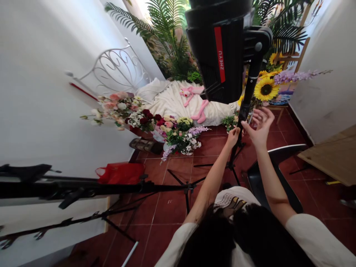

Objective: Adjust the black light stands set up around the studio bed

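A black studio light [222,55] with a red ZHEYU label hangs in front of me on an upright black light stand [247,94]. My left hand [234,137] is wrapped round the stand's pole below the light. Just to the right, my right hand [260,128] is raised with its fingers curved and apart. Its thumb tip is at the pole, beside a joint that the hand partly hides; whether it touches is hard to tell. The stand's legs rest on the red tiled floor.
Bouquets [180,135] and a pink plush toy [191,91] on white cloth [167,104] lie beyond the stand. Sunflowers [266,89] are behind it. A black chair [278,167] stands close on the right. More black stands [164,187] and a red bag [122,173] are on the left.
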### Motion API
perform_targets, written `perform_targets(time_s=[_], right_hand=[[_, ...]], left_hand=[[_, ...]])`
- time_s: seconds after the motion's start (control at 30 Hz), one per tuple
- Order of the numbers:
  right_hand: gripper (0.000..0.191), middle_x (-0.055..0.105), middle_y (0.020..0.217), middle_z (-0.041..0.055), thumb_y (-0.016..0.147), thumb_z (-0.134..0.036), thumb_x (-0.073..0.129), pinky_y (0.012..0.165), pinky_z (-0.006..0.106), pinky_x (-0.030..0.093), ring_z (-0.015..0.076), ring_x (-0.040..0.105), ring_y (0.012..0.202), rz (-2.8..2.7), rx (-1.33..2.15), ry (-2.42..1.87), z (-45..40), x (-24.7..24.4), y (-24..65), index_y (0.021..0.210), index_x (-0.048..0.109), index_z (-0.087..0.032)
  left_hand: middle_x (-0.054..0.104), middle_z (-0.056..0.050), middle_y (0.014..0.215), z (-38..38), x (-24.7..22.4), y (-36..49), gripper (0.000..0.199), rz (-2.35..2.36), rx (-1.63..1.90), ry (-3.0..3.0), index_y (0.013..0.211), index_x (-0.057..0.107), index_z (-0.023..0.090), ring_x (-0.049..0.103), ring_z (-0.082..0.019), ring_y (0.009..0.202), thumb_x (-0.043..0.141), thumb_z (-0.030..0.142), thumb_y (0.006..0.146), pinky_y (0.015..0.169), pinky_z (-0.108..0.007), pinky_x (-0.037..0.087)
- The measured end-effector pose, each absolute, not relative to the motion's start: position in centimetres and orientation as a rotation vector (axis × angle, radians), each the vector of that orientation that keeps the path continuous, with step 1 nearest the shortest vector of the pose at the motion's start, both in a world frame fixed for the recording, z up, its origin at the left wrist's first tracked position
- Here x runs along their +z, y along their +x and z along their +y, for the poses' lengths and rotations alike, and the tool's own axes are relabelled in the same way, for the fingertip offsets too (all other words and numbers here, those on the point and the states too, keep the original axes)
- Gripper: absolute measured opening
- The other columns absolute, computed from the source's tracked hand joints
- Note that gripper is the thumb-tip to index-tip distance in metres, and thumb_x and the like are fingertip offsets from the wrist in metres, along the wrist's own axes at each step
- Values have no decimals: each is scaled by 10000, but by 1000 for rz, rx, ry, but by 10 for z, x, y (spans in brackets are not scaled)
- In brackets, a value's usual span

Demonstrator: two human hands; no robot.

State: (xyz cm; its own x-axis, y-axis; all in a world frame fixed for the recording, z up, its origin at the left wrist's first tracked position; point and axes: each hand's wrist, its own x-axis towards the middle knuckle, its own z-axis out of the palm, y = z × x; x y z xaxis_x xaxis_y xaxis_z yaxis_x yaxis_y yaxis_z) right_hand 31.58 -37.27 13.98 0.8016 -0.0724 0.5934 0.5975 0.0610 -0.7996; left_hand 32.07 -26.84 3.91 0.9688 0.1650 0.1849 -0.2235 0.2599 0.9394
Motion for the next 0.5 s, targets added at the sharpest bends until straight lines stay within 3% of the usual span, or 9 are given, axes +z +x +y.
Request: perform_targets(time_s=[0.1, 0.23, 0.33, 0.5], right_hand=[[795, 598, 1275, 97, 766, -512, 875, 982, 417, 584, 257, 651, 1201, -533, -514, -1434, -341, 161, 333, 1383, 426, -292], [520, 669, 1102, 90, 887, -578, 749, 928, 445, 616, 266, 698, 1078, -487, -506, -1485, -316, 164, 350, 1232, 540, -249], [436, 679, 1018, 77, 915, -608, 704, 891, 440, 627, 258, 706, 1013, -522, -499, -1522, -318, 164, 362, 1115, 571, -244], [478, 674, 926, 34, 840, -636, 776, 846, 431, 632, 227, 701, 888, -696, -444, -1516, -332, 173, 376, 1031, 569, -249]], left_hand=[[560, -13, 570, -267, 36, 325, 814, -22, 276, 1300, 635, 613, 164, 494, -123, 557, 569, 977, 623, 559, -272, 413], [548, -8, 562, -267, 37, 328, 829, 22, 329, 1313, 583, 580, 172, 462, -121, 557, 588, 1000, 530, 552, -276, 404], [548, -17, 557, -267, 41, 324, 809, 6, 272, 1305, 599, 600, 170, 483, -126, 550, 581, 979, 601, 552, -279, 417], [618, -24, 652, -266, 46, 313, 702, 41, 265, 1323, 698, 677, 165, 544, -126, 628, 634, 864, 751, 581, -248, 437]])
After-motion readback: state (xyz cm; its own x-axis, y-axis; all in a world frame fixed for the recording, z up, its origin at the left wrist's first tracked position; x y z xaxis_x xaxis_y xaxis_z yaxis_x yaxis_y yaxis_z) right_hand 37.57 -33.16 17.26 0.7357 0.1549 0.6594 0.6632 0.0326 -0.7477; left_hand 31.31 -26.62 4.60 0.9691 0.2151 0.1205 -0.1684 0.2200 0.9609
